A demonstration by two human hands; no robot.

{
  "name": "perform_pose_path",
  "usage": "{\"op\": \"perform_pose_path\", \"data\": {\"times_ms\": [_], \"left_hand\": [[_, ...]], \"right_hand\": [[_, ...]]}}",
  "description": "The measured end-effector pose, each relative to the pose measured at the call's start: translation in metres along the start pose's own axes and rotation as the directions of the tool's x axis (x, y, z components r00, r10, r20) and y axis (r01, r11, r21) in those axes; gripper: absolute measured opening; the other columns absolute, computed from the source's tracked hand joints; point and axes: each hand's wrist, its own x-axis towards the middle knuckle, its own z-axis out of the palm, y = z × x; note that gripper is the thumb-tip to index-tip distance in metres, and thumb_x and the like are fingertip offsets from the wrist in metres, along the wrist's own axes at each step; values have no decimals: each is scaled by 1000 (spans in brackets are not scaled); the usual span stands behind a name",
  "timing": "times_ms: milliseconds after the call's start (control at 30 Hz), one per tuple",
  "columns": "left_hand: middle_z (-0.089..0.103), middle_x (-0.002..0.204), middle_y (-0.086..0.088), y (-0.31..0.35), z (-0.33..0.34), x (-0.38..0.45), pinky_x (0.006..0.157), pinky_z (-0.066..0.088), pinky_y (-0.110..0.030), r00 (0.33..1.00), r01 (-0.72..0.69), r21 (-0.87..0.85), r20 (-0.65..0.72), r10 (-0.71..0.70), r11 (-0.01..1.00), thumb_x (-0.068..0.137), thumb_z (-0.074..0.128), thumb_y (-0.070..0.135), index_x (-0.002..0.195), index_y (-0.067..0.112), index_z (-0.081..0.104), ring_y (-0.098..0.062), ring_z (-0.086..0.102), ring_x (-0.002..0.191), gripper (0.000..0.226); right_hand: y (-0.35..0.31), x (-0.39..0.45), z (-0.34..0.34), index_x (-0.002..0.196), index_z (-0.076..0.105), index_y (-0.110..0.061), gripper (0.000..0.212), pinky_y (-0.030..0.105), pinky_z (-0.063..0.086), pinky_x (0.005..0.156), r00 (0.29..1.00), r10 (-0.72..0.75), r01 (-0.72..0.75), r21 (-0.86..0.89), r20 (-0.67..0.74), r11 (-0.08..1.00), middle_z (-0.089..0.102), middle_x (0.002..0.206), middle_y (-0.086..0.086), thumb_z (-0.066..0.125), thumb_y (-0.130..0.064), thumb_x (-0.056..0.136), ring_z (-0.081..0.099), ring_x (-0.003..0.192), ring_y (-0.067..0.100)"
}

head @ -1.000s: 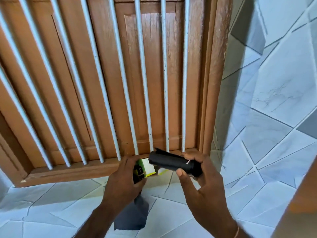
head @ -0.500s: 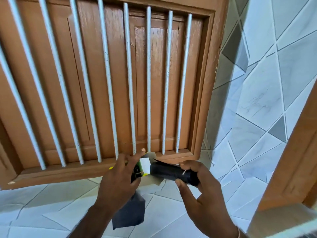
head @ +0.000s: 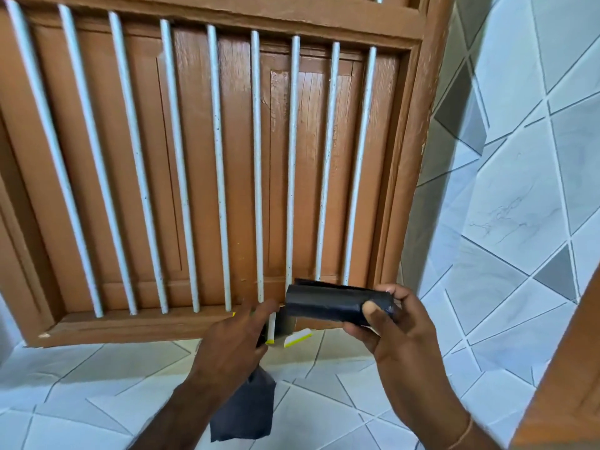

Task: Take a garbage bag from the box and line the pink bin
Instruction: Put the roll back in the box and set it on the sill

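Observation:
My right hand [head: 399, 332] grips a black roll of garbage bags [head: 324, 306], held level in front of the window's lower frame. My left hand [head: 233, 339] holds the small white and yellow box [head: 271, 329], mostly hidden behind its fingers; the index finger points forward. One box flap [head: 297, 337] hangs open below the roll. A loose folded dark garbage bag [head: 246, 410] dangles from under my left palm. The roll's left end is just right of the box opening. The pink bin is out of view.
A brown wooden window frame [head: 130, 326] with several white vertical bars [head: 220, 190] fills the view ahead. White and grey tiled wall [head: 519, 206] lies to the right, tiled surface [head: 81, 384] below. A wooden edge [head: 571, 368] stands at the far right.
The view has tilted up a little. My right hand lifted the roll slightly, and my left index finger stretched forward over the box. The loose bag still hangs from my left hand.

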Motion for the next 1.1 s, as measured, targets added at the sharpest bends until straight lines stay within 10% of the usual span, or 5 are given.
{"op": "perform_pose_path", "data": {"times_ms": [133,300,433,567,1100], "left_hand": [[70,94,5,12,-3,1,45,47,-23,1000,16,-8,6,-15,1000,50,87,25,119,33,41,-18,66,59,83],[60,121,9,19,-4,1,68,47,-20,994,107,-101,26,-104,989,76,74,28,129,39,35,-16,65,88,66],[60,119,11,20,-5,0,70,50,-20,991,132,-117,47,-127,984,78,74,32,123,41,32,-12,64,86,62],[62,116,10,27,-7,0,66,43,-18,996,83,-78,47,-80,993,77,73,29,124,41,34,-13,65,86,62],[62,120,9,50,-15,-3,67,48,-21,999,-40,-107,19,43,993,75,76,30,117,43,25,-13,65,85,67]], "right_hand": [[7,11,-3,101,58,-10,19,32,60,66,959,278,-281,306,55,910,64,97,12,63,-3,83,72,82,22],[19,13,-17,112,57,-8,27,38,60,74,953,301,-296,117,-29,948,65,111,15,64,-4,87,70,96,28],[14,9,-23,105,59,-12,20,36,62,73,996,77,-87,-269,-46,959,65,106,16,65,-3,88,69,97,29],[13,-1,-21,104,57,-32,27,32,59,77,978,-155,207,-627,137,751,68,91,-4,71,-17,86,70,81,17],[20,6,-13,117,56,-31,32,22,44,96,818,-115,567,-756,564,327,60,118,-12,66,-34,86,50,109,5]]}}
